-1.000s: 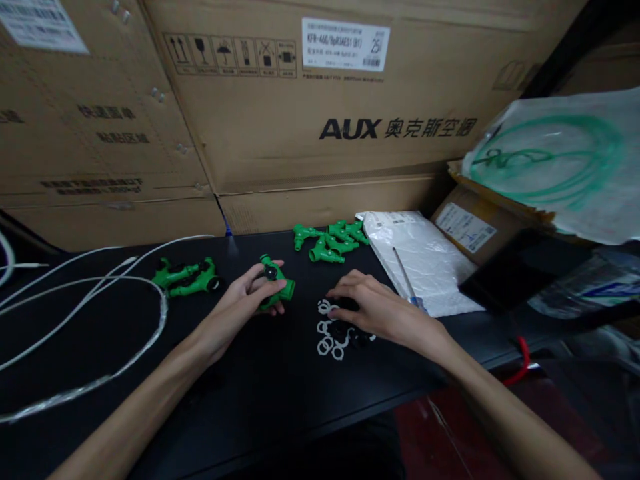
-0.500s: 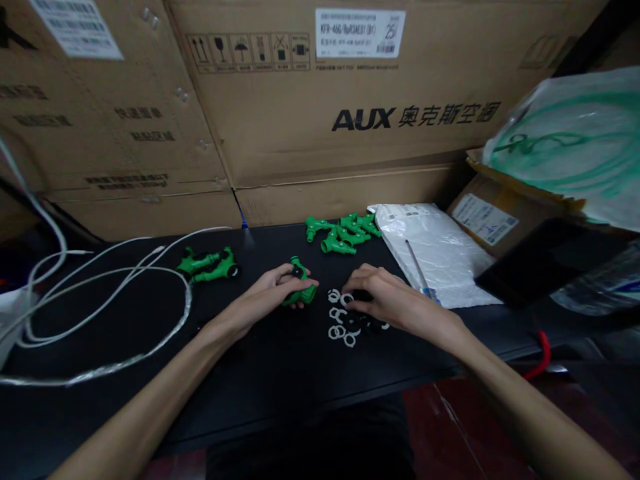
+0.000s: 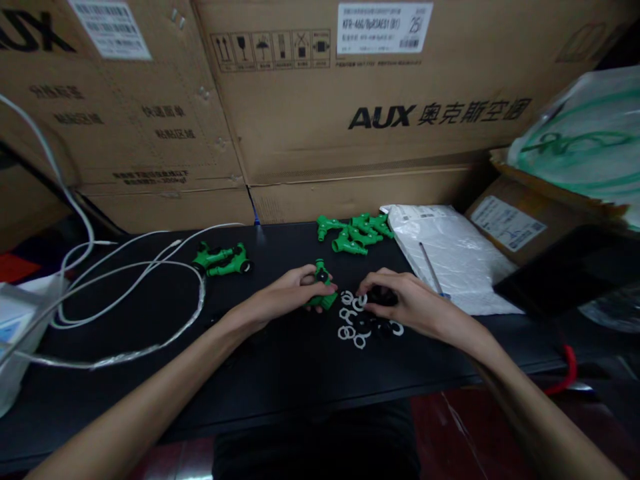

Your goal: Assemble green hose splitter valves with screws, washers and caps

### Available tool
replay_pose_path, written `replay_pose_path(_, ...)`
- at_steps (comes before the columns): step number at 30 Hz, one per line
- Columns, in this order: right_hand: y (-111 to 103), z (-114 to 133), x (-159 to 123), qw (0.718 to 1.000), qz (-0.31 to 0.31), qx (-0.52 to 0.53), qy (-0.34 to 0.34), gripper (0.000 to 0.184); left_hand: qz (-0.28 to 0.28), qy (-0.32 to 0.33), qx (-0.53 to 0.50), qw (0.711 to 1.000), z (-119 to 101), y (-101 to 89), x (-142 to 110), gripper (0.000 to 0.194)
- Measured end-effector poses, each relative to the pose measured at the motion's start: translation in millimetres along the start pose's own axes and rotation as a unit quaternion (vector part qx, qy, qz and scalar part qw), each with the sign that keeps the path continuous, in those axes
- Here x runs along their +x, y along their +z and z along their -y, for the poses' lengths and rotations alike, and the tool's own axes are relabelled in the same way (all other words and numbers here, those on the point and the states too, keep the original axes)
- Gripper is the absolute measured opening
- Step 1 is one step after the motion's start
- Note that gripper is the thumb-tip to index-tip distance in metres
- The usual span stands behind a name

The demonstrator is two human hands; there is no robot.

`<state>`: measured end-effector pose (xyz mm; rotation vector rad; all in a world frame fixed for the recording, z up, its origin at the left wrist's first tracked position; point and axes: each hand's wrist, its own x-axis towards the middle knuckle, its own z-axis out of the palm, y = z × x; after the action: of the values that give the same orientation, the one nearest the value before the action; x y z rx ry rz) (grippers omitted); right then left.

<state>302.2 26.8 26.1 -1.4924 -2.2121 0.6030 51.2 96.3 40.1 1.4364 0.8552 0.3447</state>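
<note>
My left hand [image 3: 285,293] is closed round a green plastic fitting [image 3: 321,287] with a black cap on top, holding it just above the black table [image 3: 280,360]. My right hand [image 3: 407,303] rests beside it, fingers curled over a small black part [image 3: 383,297] at the edge of a loose pile of white rings and black rings [image 3: 357,323]. The two hands are close together, almost touching at the fingertips.
Several green fittings [image 3: 353,233] lie behind the hands, and a pair more [image 3: 223,259] to the left. White cables [image 3: 125,287] loop across the left side. A white plastic bag with a thin tool [image 3: 440,250] lies to the right. Cardboard boxes [image 3: 350,107] wall the back.
The view has swung left and the hands have drawn closer together. The left hand still holds the green fitting; the right hand's fingers have curled more tightly at the ring pile.
</note>
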Motion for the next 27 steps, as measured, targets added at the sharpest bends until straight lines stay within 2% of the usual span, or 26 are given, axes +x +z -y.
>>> replay_pose_path(4,0.5,1.2,0.8,1.000,0.000,0.013,-0.017,0.011,-0.035,-0.017,-0.013,0.999,-8.2,-2.5,-12.9,0.042)
replay_pose_path(8,-3.2,5.1,1.0,0.999,-0.004,0.032,-0.013,0.006,-0.065,-0.028,-0.036,0.997,-7.4,-6.9,-19.3,0.046)
replay_pose_path(14,-10.9,8.9,1.3,0.992,-0.007,0.106,0.060,0.025,-0.104,-0.037,-0.083,0.990,-0.4,-11.3,-22.3,0.041)
replay_pose_path(21,-18.2,6.9,1.2,0.954,-0.019,0.270,0.130,0.032,-0.101,-0.021,-0.117,0.988,4.4,-10.4,-24.0,0.038)
replay_pose_path(27,-14.5,17.7,13.2,0.938,-0.054,0.321,0.122,0.024,-0.101,-0.048,-0.232,0.966,7.6,-8.2,-25.5,0.034)
